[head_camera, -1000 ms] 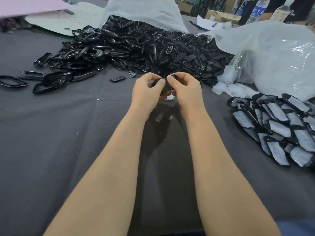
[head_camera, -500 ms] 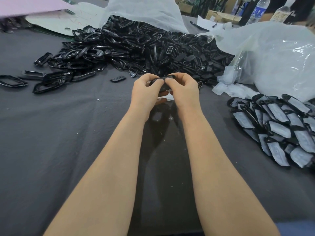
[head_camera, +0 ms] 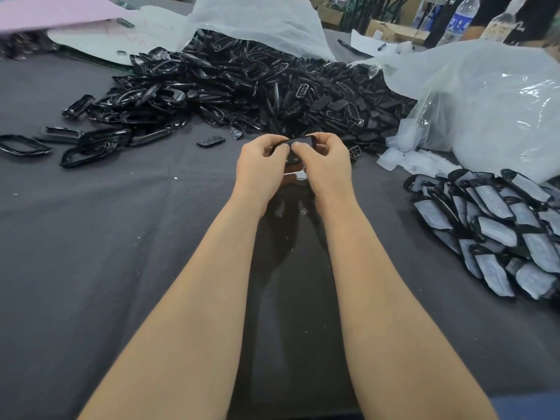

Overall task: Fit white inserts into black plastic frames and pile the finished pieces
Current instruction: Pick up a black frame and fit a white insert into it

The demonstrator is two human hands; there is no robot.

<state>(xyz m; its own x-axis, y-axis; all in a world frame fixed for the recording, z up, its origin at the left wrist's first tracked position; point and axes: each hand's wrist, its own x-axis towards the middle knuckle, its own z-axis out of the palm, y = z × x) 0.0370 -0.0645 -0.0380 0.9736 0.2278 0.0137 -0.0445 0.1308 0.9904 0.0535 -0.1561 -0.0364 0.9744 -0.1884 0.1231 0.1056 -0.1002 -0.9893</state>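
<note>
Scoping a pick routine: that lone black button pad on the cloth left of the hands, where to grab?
Likely from above: the button pad lies flat on the cloth, clear of the pile. Set the grip across its short width, on the long edges.

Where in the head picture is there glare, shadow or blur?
Head view: glare on the clear plastic bag, right; dark shadow on the grey cloth between the forearms; pink sheet, top left, blurred; glossy glints on the black frame pile.
</note>
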